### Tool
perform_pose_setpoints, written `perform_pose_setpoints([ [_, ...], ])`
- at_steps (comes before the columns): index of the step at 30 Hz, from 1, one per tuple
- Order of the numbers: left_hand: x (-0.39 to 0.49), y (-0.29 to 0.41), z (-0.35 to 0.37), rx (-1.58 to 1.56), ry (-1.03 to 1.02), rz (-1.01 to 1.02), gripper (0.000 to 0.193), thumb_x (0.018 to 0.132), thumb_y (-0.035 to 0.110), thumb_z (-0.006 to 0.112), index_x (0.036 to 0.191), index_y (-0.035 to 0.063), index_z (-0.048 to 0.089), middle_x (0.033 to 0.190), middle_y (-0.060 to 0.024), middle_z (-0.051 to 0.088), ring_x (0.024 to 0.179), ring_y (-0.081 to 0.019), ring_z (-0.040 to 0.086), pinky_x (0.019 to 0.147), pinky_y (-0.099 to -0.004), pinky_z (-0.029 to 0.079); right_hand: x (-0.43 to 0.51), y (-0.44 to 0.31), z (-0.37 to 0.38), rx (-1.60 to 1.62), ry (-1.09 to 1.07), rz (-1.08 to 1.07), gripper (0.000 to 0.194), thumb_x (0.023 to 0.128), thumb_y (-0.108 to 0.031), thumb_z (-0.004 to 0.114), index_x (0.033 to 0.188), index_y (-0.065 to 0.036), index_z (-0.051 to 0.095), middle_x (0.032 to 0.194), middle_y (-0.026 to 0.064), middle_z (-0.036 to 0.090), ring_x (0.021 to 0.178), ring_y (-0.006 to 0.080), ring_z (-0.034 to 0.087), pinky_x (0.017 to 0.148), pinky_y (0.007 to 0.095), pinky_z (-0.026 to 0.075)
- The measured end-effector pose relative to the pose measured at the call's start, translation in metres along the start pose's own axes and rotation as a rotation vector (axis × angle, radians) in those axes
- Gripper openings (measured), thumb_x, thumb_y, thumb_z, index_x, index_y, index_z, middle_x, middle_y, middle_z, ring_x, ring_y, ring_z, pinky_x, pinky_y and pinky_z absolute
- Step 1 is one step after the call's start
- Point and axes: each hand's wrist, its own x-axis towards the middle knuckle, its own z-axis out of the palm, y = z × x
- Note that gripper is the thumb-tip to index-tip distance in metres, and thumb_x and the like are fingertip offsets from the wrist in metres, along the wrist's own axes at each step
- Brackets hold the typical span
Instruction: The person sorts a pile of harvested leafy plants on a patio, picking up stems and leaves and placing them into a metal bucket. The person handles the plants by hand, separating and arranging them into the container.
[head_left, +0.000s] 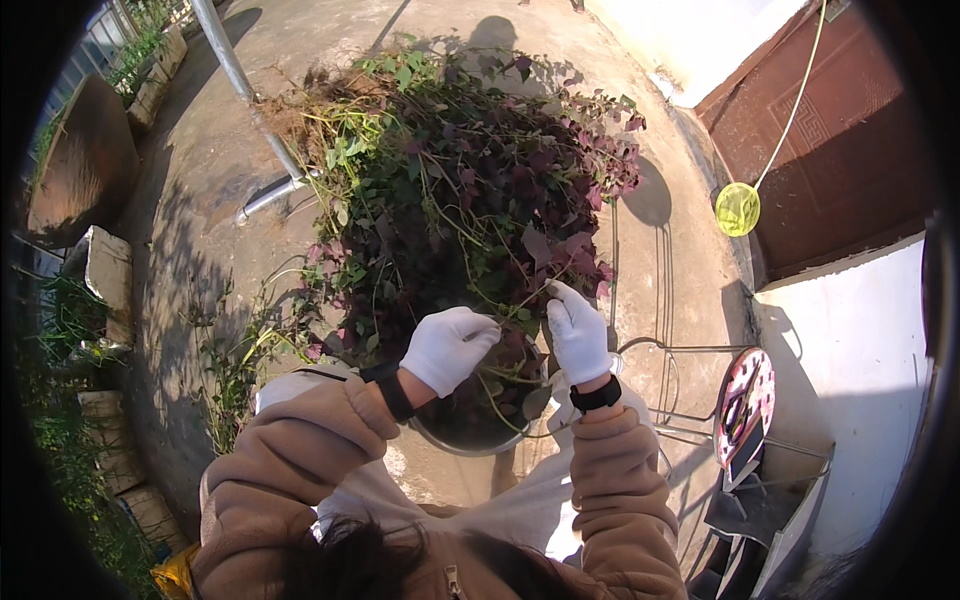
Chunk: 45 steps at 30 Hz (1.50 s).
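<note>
A large heap of leafy vines (480, 172) with purple and green leaves lies before me on the concrete ground. My left hand (450, 349), in a white glove, has its fingers closed on a thin vine stem (517, 306) over the near side of the heap. Just right of it, my right hand (577, 334), also gloved in white, pinches the same stem or one close by with thumb and forefinger. Beneath both hands stands a round metal basin (469, 450) between my knees, with leaves and stems hanging over it. Its inside is mostly in shadow.
A metal pole with a foot (274, 196) stands left of the heap. To the right are a stool with a round patterned seat (746, 409), a yellow-green net (738, 209) and a brown door (817, 135). Planters (111, 281) line the left edge. Loose vines (232, 382) lie nearby.
</note>
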Motion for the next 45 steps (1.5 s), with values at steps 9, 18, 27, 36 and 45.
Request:
perform_pose_setpoints([
  [9, 0.004, 0.007, 0.004, -0.082, -0.113, -0.079, 0.022, 0.086, 0.017, 0.065, 0.1, 0.001, 0.068, 0.079, -0.0101, 0.068, 0.07, -0.0165, 0.063, 0.063, -0.028, 0.05, -0.002, -0.006, 0.008, -0.067, -0.073, -0.149, 0.013, 0.088, -0.008, 0.06, 0.092, 0.003, 0.066, 0.074, 0.0066, 0.062, 0.065, 0.0115, 0.055, 0.061, 0.0257, 0.045],
  [18, 0.011, 0.02, 0.008, -0.52, -0.21, -0.377, 0.018, 0.091, 0.012, 0.059, 0.097, -0.0031, 0.068, 0.068, -0.0027, 0.062, 0.059, -0.0075, 0.056, 0.056, -0.0233, 0.046, -0.007, 0.002, 0.022, -0.005, 0.149, -0.102, 0.009, 0.082, -0.003, 0.057, 0.084, 0.001, 0.065, 0.074, 0.0112, 0.063, 0.062, 0.0196, 0.059, 0.061, 0.0293, 0.048],
  [27, 0.01, 0.029, 0.003, -0.576, -0.231, -0.478, 0.016, 0.091, 0.01, 0.058, 0.093, -0.0025, 0.067, 0.065, -0.0026, 0.061, 0.056, -0.008, 0.054, 0.053, -0.0234, 0.044, -0.004, 0.017, 0.028, 0.098, 0.248, 0.003, 0.012, 0.085, -0.005, 0.056, 0.083, 0.003, 0.065, 0.066, 0.0033, 0.059, 0.06, 0.0078, 0.052, 0.055, 0.0248, 0.043],
  [36, 0.012, 0.016, -0.002, -0.698, -0.227, -0.521, 0.02, 0.091, 0.013, 0.055, 0.089, -0.0047, 0.065, 0.061, -0.0056, 0.061, 0.05, -0.0117, 0.056, 0.051, -0.0232, 0.044, -0.005, 0.005, 0.008, 0.846, 0.093, 0.352, 0.023, 0.091, -0.013, 0.058, 0.109, 0.003, 0.06, 0.062, -0.0025, 0.047, 0.047, 0.0043, 0.04, 0.038, 0.0177, 0.026],
  [45, 0.012, 0.011, 0.002, -0.66, -0.318, -0.51, 0.02, 0.087, 0.014, 0.054, 0.086, -0.0025, 0.065, 0.06, -0.006, 0.06, 0.049, -0.0129, 0.056, 0.049, -0.0246, 0.044, -0.002, -0.01, -0.002, 0.667, -0.268, 0.345, 0.032, 0.094, -0.022, 0.055, 0.114, 0.004, 0.055, 0.062, 0.0002, 0.051, 0.046, 0.0063, 0.042, 0.04, 0.019, 0.03],
])
